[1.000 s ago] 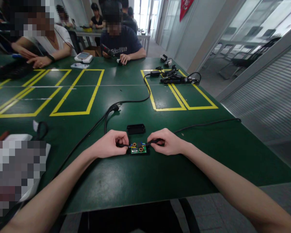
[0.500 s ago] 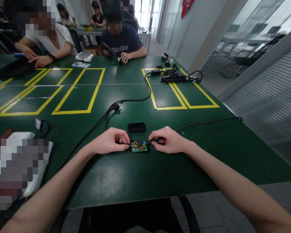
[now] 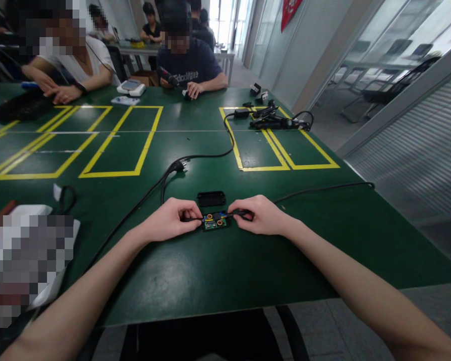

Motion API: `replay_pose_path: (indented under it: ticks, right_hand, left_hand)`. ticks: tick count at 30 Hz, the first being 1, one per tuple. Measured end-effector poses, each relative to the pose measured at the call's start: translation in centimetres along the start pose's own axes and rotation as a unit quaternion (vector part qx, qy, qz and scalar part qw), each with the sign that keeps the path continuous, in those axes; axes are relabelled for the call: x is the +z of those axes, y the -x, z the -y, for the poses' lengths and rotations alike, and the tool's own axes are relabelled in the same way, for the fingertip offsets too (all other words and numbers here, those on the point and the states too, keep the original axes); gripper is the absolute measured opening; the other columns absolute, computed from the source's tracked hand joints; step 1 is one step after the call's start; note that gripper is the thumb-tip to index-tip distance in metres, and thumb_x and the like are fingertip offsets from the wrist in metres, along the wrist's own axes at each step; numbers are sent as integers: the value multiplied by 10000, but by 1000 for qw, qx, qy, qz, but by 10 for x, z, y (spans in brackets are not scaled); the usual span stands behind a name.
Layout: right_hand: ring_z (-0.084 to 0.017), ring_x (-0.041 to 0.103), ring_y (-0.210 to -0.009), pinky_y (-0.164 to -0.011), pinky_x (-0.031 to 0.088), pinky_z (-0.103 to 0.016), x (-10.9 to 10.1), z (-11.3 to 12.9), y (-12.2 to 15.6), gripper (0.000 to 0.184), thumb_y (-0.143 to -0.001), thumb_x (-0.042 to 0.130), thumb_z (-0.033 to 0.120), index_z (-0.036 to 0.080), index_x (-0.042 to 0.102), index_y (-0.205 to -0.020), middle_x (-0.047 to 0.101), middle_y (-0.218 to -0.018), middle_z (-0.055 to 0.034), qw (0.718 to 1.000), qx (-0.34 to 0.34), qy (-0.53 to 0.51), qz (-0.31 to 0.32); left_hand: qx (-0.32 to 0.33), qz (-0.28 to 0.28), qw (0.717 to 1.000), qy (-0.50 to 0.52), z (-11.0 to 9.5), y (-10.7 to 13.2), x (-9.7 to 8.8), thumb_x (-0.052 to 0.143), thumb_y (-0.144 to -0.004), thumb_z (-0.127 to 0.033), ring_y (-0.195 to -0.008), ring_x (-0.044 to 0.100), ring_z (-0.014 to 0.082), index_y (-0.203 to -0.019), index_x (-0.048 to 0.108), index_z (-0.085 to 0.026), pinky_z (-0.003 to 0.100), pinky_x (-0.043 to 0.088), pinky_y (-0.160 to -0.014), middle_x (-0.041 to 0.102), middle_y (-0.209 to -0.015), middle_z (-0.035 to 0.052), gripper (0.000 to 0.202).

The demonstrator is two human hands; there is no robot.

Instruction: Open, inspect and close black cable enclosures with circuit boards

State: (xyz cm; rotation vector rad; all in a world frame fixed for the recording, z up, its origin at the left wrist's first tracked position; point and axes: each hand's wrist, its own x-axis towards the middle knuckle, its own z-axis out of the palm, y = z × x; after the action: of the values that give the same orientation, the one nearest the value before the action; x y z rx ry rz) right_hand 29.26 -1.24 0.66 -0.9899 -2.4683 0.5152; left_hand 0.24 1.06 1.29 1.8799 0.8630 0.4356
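Observation:
A small green circuit board [image 3: 214,222] with copper coils sits in a black case half on the green table [image 3: 195,271]. My left hand [image 3: 173,219] is closed, pinching the black cable where it enters the board's left end. My right hand [image 3: 258,215] is closed too, pinching the black cable on the board's right end. Just behind the board lies the black case lid [image 3: 211,198], touching neither hand.
A black power cord with a plug [image 3: 177,166] runs across the table towards a pile of black adapters [image 3: 274,120]. Yellow tape rectangles [image 3: 116,145] mark the tabletop. Two people sit at the far side. White items [image 3: 37,210] lie at the left edge.
Both hands and the board have shifted slightly away from me, closer to the black lid. The grips on the two cable ends stay the same.

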Motion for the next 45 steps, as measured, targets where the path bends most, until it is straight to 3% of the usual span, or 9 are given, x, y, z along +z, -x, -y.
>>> replay_pose_path:
  ticks: [7, 13, 19, 29, 32, 38, 42, 45]
  right_hand:
    - [-93, 525, -534, -581, 406, -229, 2, -4, 1, 152, -908, 574, 192, 178, 696, -998, 695, -778, -6, 1000, -3, -20, -7]
    - [-90, 536, -532, -578, 419, -232, 3, -5, 2, 157, -912, 572, 178, 174, 700, -1002, 715, -816, -14, 1000, -27, -13, -10]
    - [-163, 678, -782, -673, 475, -258, 3, -5, 3, 142, -926, 565, 169, 176, 690, -993, 723, -931, -65, 998, -64, 21, -14]
    - [-172, 662, -811, -656, 441, -258, 4, -2, 2, 69, -918, 655, 253, 188, 636, -935, 697, -937, -59, 996, -71, 48, 14]
    - [-174, 649, -808, -650, 427, -260, 4, -1, 1, 156, -939, 685, 331, 190, 621, -917, 695, -938, -62, 995, -78, 62, 21]
    - [-181, 638, -816, -669, 446, -277, 4, -1, 0, 233, -1036, 588, 371, 182, 637, -909, 693, -960, -82, 989, -109, 102, 17]
    - [-203, 647, -863, -722, 494, -309, 3, 0, -1, 251, -1074, 504, 335, 178, 661, -959, 704, -1019, -107, 985, -117, 123, 10]
    - [-217, 653, -866, -709, 507, -320, 4, 0, -1, 230, -1058, 534, 344, 178, 670, -975, 708, -1021, -113, 986, -112, 120, 3]
  left_hand:
    - [88, -57, 987, -123, 2, -1, 0, 641, -891, -270, -679, 573, 122, -723, 682, -155, 220, 412, -630, 657, -778, 17, 208]
    - [98, -50, 979, -172, 0, 2, 1, 614, -921, -236, -657, 551, 121, -720, 652, -163, 222, 395, -614, 610, -755, 4, 217]
    - [109, -45, 971, -206, -4, 3, 3, 583, -939, -210, -636, 534, 114, -708, 602, -171, 221, 379, -597, 587, -759, -5, 235]
    - [151, -58, 953, -258, -3, 1, 5, 543, -970, -185, -737, 583, 156, -733, 595, -183, 253, 435, -688, 614, -767, 11, 243]
    - [165, -55, 944, -281, -6, 1, 4, 526, -972, -190, -747, 587, 167, -733, 606, -183, 268, 444, -693, 629, -760, 23, 253]
    - [173, -39, 932, -317, -11, 3, 3, 528, -955, -222, -724, 590, 168, -755, 634, -183, 277, 450, -669, 632, -765, 30, 230]
    - [160, -61, 919, -354, -8, 4, 4, 635, -896, -311, -724, 600, 179, -807, 621, -186, 288, 446, -658, 640, -785, 25, 154]
    - [165, -80, 914, -363, -4, 3, 4, 677, -892, -355, -757, 625, 193, -824, 619, -187, 300, 458, -686, 662, -799, 29, 190]
